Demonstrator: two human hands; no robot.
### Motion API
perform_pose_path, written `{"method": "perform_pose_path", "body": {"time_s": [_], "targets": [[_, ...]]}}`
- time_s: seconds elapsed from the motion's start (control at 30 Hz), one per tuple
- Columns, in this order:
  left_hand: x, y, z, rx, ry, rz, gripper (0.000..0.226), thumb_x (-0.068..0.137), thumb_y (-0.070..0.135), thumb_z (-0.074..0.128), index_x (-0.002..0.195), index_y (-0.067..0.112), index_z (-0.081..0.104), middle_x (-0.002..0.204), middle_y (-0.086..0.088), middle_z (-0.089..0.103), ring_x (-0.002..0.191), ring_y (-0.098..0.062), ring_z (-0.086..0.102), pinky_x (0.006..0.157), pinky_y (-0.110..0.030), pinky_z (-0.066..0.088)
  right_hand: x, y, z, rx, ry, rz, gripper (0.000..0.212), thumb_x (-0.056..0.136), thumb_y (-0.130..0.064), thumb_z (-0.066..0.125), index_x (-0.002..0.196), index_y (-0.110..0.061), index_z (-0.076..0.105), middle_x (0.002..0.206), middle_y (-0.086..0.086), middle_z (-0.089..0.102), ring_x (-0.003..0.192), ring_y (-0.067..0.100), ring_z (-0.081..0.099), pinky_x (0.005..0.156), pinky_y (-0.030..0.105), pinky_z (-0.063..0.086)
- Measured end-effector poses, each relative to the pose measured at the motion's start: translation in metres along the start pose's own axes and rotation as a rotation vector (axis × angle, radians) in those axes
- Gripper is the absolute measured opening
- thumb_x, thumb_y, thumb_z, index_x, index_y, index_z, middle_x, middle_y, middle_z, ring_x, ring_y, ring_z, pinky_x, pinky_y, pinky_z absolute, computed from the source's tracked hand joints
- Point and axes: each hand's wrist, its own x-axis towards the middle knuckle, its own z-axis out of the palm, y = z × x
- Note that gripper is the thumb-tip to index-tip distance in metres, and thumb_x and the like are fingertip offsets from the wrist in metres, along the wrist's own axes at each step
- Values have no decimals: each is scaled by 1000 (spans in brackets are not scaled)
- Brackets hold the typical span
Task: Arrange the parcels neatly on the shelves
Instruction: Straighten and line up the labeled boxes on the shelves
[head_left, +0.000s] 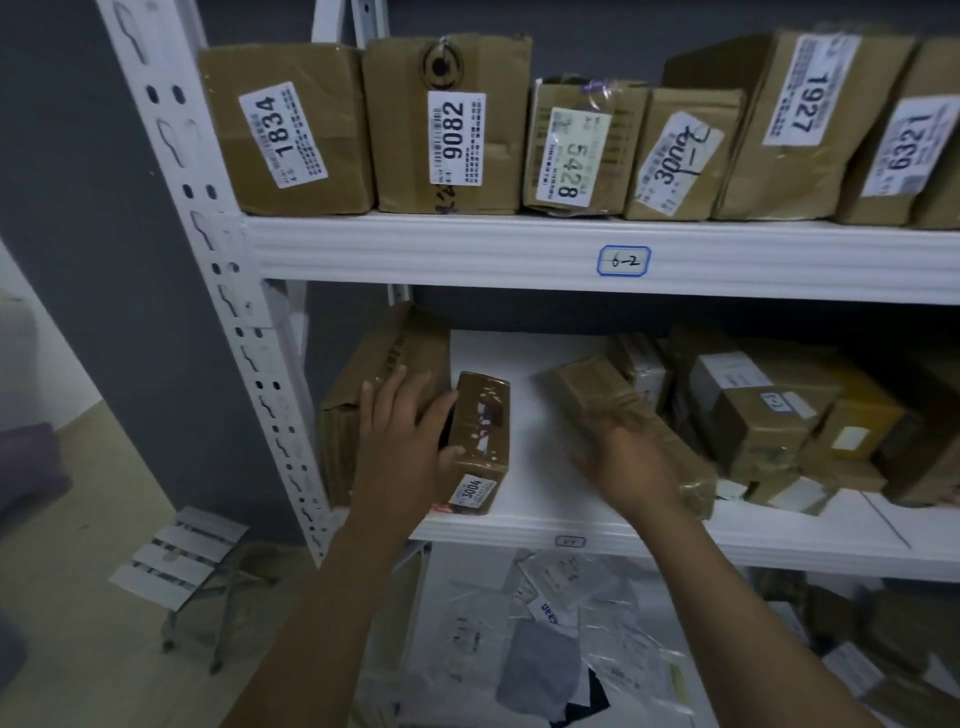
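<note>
On the middle white shelf (545, 525) a small brown parcel labelled 3004 (480, 441) stands on edge beside a large brown box (384, 374) at the left end. My left hand (405, 436) rests against both, fingers spread on the large box and thumb along the small parcel's left side. My right hand (631, 457), blurred and with fingers spread, hovers over the near end of a long taped brown parcel (613, 400) lying slantwise on the shelf. The top shelf (467, 249), tagged 6-2, carries a tidy row of upright brown boxes (447, 124) with numbered labels.
A jumbled heap of brown boxes (779, 415) fills the right of the middle shelf. White and grey mailer bags (545, 634) lie piled on the level below. A white upright post (208, 260) frames the left side. A small folding stool (182, 561) stands on the floor.
</note>
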Motion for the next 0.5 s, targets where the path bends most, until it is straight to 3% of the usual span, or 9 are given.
{"method": "perform_pose_path", "body": {"time_s": [0.1, 0.17, 0.2, 0.3, 0.43, 0.5], "targets": [[6, 30, 7, -34, -31, 60, 60, 68, 29, 84, 122, 14, 64, 132, -13, 56, 131, -35, 42, 114, -53, 18, -12, 36, -17, -209, -65, 147, 69, 81, -53, 60, 142, -27, 39, 150, 10, 34, 134, 36, 34, 106, 44, 36], [7, 49, 14, -101, -52, 98, 58, 68, 25, 85, 120, 11, 65, 130, -13, 57, 129, -35, 44, 113, -51, 24, -22, 52, -25, -190, -212, 197, 86, 77, -49, 65, 149, -34, 20, 153, 12, 22, 132, 39, 35, 102, 44, 39], [8, 59, 18, -138, -67, 108, 57, 70, 25, 84, 121, 10, 64, 130, -14, 57, 129, -34, 45, 113, -51, 30, -25, 56, -27, -156, -241, 216, 90, 77, -46, 67, 150, -35, 15, 149, 13, 25, 127, 39, 39, 97, 43, 42], [6, 86, 30, -310, -148, 69, 51, 81, 26, 76, 127, 12, 61, 135, -10, 53, 128, -29, 46, 105, -45, 43, -29, 67, -33, 46, -153, 253, 84, 77, -50, 65, 148, -38, 22, 133, 11, 43, 113, 35, 53, 87, 40, 47], [2, 119, 36, -589, -300, -89, 51, 92, 34, 62, 138, 17, 49, 142, -2, 45, 131, -19, 42, 106, -27, 32, -40, 75, -40, 560, -70, 289, 62, 80, -38, 68, 138, -34, 47, 116, -1, 61, 99, 19, 60, 87, 38, 51], [2, 131, 43, -730, -415, -239, 60, 92, 43, 59, 144, 18, 41, 141, -2, 45, 129, -18, 44, 106, -29, 35, -46, 77, -42, 789, -64, 322, 48, 83, -31, 68, 129, -31, 54, 111, -6, 60, 94, 10, 59, 86, 33, 50]]}}
